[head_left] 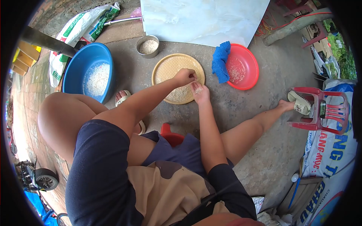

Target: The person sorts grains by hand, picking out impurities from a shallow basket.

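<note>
My left hand (184,77) is above a round woven bamboo tray (155,71), its fingers pinched together. Whatever is between those fingertips is too small to make out. Just below it, my right hand (201,95) is turned palm up over the tray's right rim, holding a few pale rice grains (198,90) on its fingers. The fingertips of both hands nearly meet. More rice (180,94) is spread on the tray, mostly toward its near side.
A blue basin (69,77) with white rice stands left. Behind the tray is a metal bowl (152,54) of grain. At right, a blue cloth (221,62) hangs over a red basin (253,71) containing scattered grains. A red chair (317,113) stands by my right foot.
</note>
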The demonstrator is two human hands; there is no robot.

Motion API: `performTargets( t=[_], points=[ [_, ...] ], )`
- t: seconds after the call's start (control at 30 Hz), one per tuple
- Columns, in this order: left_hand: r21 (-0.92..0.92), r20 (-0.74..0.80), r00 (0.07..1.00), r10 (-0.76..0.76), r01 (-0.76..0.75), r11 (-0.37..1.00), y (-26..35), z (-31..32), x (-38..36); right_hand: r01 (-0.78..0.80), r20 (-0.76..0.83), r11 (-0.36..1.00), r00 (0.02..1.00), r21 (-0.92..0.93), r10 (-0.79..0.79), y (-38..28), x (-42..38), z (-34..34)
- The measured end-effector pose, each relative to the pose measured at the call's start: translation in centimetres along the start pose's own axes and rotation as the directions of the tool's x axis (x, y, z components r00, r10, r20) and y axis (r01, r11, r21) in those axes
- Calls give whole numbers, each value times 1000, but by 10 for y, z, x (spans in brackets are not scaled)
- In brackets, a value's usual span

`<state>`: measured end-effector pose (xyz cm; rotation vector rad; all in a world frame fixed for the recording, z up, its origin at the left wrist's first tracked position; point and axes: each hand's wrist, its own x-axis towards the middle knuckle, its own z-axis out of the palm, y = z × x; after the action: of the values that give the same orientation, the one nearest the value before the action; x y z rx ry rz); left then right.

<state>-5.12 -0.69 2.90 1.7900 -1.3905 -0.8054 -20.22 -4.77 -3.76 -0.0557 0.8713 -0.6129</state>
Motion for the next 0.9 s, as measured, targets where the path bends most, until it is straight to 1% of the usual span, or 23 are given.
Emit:
performTargets(
  t=[0.03,0.07,0.1,0.13,0.17,0.2,0.23,0.3,0.33,0.4,0.43,0.5,0.53,0.6,0.63,0.67,0.73,0.77,0.83,0.87,0.9],
  points=[
    [52,136,989,51,-58,997,7,-2,0,-13,38,999,999,49,11,0,4,-5],
    [95,273,957,97,-127,987,16,-3,-1,-6,39,999,999,50,4,2,9,-9],
    [88,275,955,114,-143,986,15,0,-2,-15,35,997,999,73,12,4,11,-12],
    [166,144,973,179,-202,965,10,4,-4,-8,30,996,1000,92,5,-1,11,-14],
    [238,13,966,257,-252,938,7,10,-4,-8,-40,997,999,76,11,-4,-4,0],
    [271,4,984,181,-175,947,3,14,-3,-58,-61,997,996,45,60,-6,5,-10],
    [306,1,995,102,-98,947,-4,17,-5,-82,-57,994,995,67,86,-7,-1,-5],
    [438,75,992,105,-128,890,-16,21,-11,-103,-114,994,988,21,104,-13,-10,2],
    [429,89,988,127,-153,890,-20,25,-15,-94,-103,995,990,35,97,-15,-12,2],
    [530,237,946,222,-317,786,-24,29,-26,-84,-86,995,992,55,89,-22,-14,4],
    [531,242,944,226,-324,783,-24,31,-30,-74,-67,993,995,95,80,-24,-16,6],
    [544,430,845,319,-525,654,-27,34,-42,-69,-49,988,996,139,77,-24,-17,6],
    [545,432,844,318,-525,654,-28,35,-47,-64,-37,986,997,151,71,-26,-17,6],
    [462,415,819,398,-566,683,-28,39,-54,-56,-26,985,998,161,61,-26,-16,7],
    [418,399,806,437,-585,695,-27,41,-55,-57,-57,985,996,164,67,-26,-17,7],
    [416,396,807,439,-584,697,-27,42,-55,-58,-90,984,993,166,74,-25,-18,6],
    [401,486,791,373,-580,709,-26,40,-56,-57,-101,982,992,179,76,-25,-20,6],
    [400,487,791,371,-580,710,-26,39,-56,-58,-108,979,991,195,80,-23,-20,6],
    [368,527,762,378,-605,706,-32,38,-53,-51,-88,979,994,197,70,-20,-14,-1],
    [370,528,761,376,-605,705,-34,37,-53,-42,-67,980,996,196,56,-19,-10,-3],
    [384,484,795,365,-568,728,-34,36,-52,-43,-64,980,996,196,56,-18,-10,0]
  ],
)
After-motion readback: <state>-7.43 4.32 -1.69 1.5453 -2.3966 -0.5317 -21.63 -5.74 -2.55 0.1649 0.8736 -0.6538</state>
